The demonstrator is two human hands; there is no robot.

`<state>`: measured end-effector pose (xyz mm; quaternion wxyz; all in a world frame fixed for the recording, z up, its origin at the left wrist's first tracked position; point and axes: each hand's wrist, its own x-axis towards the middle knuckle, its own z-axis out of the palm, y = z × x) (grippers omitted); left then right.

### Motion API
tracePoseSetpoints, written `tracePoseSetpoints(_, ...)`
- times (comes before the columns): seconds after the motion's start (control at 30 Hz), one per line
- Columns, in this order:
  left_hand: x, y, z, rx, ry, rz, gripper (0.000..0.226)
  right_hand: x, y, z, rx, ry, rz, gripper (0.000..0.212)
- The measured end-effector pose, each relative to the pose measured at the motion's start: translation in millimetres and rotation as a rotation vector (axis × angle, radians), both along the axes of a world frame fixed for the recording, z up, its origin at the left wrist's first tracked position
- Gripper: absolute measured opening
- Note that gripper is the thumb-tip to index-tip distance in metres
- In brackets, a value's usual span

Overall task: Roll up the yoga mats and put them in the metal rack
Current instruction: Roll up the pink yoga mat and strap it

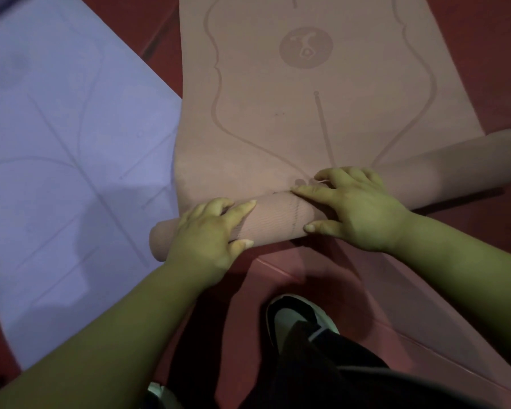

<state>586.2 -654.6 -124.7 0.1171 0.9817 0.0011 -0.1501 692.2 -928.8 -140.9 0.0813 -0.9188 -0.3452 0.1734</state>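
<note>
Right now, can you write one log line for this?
step: rolling pink mat | left hand: presses roll | right hand: presses roll | purple mat: flat

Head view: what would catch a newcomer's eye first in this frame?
At centre frame, the left hand and the right hand press on the rolled end of a pink yoga mat, whose flat part, printed with a round emblem, lies toward the top. To the left, a purple yoga mat lies unrolled on the red floor. A black-and-white shoe shows at the bottom.
</note>
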Motion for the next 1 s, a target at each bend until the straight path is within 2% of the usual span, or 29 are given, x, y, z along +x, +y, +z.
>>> tracePoseSetpoints(0.13,9.3,0.4,5.1,0.012,0.038,-0.015,0.070,-0.6,-1.7,-6.2,0.017,-0.031,0.016,0.080)
tracePoseSetpoints(0.37,-8.0,-8.5,3.2,-0.016,-0.092,0.045,0.069,9.1,1.9,-1.9,-0.027,0.032,0.015,0.085)
tracePoseSetpoints(0.67,13.8,10.5,1.7,-0.082,-0.006,0.015,0.066,0.9,-1.1,-5.7,-0.010,-0.083,-0.011,0.083)
tracePoseSetpoints(0.77,18.2,9.2,3.7,-0.043,0.001,-0.002,0.067,1.8,0.3,-11.0,-0.028,-0.101,-0.012,0.080)
tracePoseSetpoints(0.9,4.4,-3.7,4.2,0.074,-0.144,-0.033,0.066,15.0,3.1,-7.0,-0.053,-0.056,-0.001,0.085)
tracePoseSetpoints(1.0,-0.4,-7.0,1.1,0.065,-0.139,0.006,0.065,17.4,4.6,-3.3,-0.074,-0.043,0.004,0.088)
